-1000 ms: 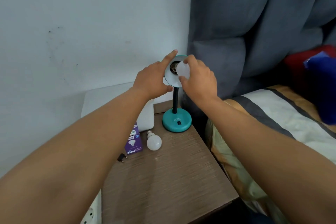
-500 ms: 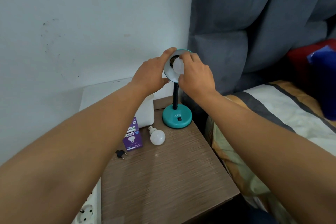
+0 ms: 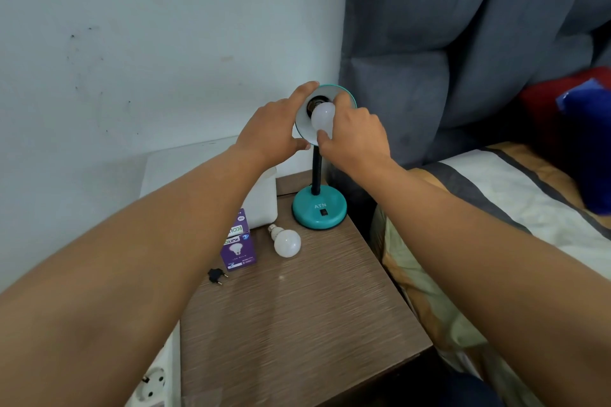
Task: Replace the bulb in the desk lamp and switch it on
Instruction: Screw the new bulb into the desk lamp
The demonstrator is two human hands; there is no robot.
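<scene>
Bulb number two lies loose on the wooden nightstand, near us, just beside the purple bulb box and a small black plug adapter. Behind them, the teal lamp base stands upright near the bed. Up at the shade, the left hand clasps the rim, fingers curled round it, while the right hand pinches a white bulb at the socket with thumb and fingers. Beyond, white wall and grey curtain.
</scene>
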